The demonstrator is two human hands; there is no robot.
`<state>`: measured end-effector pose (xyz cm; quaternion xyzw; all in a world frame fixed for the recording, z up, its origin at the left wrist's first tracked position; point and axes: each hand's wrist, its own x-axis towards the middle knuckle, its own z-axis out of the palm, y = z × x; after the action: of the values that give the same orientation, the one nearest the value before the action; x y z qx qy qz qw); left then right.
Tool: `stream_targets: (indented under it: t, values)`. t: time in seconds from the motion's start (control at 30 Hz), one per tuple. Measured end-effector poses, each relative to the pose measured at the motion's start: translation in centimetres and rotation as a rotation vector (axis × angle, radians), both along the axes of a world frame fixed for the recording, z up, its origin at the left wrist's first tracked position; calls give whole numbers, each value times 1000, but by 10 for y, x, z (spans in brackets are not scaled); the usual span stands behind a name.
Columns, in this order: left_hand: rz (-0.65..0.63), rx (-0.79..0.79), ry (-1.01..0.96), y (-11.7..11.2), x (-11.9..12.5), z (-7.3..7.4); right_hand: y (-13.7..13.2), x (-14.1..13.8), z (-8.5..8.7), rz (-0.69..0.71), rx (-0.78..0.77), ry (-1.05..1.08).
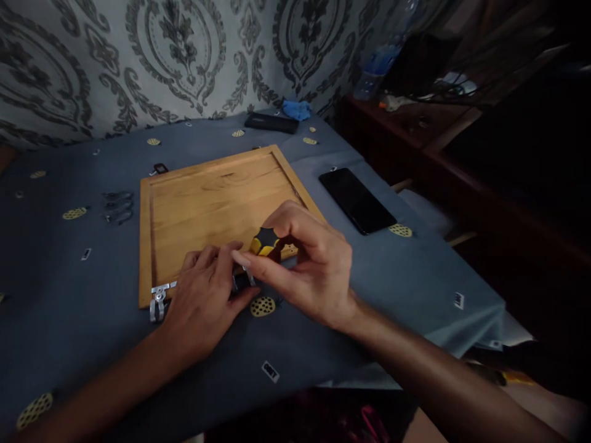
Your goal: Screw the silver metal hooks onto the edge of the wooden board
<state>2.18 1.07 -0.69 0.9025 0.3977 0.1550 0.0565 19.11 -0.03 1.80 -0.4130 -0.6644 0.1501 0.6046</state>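
A wooden framed panel (212,203) lies flat on the cloth-covered table. My right hand (314,264) is closed around the yellow and black handle of a screwdriver (265,241), held upright over the panel's near edge; its tip is hidden. My left hand (210,292) lies over that same edge, its thumb and fingers closed about a silver metal fitting (244,280) that is partly covered. Left of this hand, another silver hinge-like fitting (159,300) sits at the panel's near left corner.
Several small metal pieces (118,207) lie left of the panel. A smartphone (357,200) rests to its right. Behind are a black flat case (271,122) and a blue crumpled item (297,110). A dark loop (160,168) pokes out at the panel's far edge. A plastic bottle (376,71) stands on brown furniture.
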Motion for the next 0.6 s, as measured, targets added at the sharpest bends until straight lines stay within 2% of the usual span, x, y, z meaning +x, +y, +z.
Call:
stream_targets:
  t: [0.1,0.2,0.33,0.6]
  values:
    - [24,-4,7,0,1,2,-2,1,-10,-67,124,49]
    - [38,-21,15,0,2,5,-3,4,-15,-112,175,100]
    - [41,-46,4,0,3,5,-2,8,-14,-162,145,210]
    - [37,-61,-2,1,1,4,-1,15,-21,-107,58,234]
